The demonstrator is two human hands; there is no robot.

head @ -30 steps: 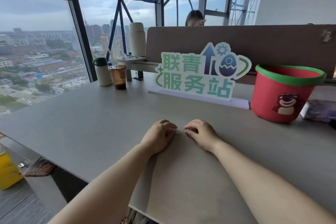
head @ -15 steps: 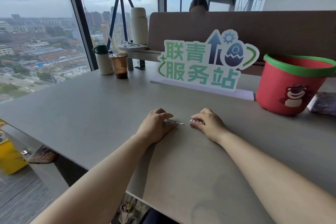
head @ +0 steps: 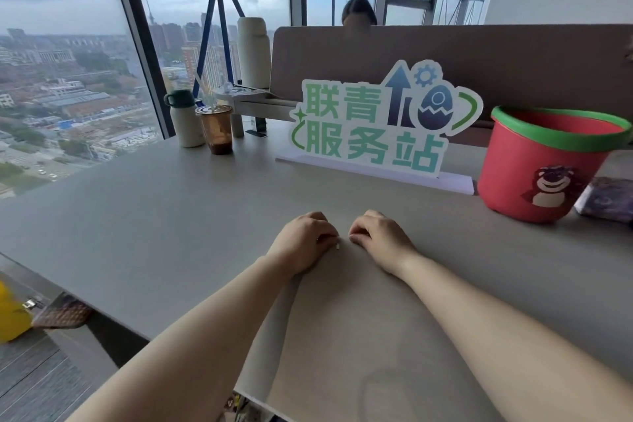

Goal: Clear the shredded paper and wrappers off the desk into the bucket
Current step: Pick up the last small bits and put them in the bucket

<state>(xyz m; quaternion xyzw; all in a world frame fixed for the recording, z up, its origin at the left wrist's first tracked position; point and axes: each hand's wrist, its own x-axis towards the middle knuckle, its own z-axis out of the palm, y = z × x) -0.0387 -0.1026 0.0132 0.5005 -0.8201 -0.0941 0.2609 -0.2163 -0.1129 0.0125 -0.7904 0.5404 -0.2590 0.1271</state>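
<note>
Where both hands (head: pixel 342 240) meet lies a paper scrap (head: pixel 338 245).

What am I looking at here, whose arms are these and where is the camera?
No machine here: a person's two bare arms, filmed by one camera on their head, looking forward and down. The left hand and right hand rest curled on the desk, fingertips almost meeting over a tiny white scrap. Whether either grip has it is too small to tell. The red bucket stands far right, beside a sign; cup and flask by the window.
</note>
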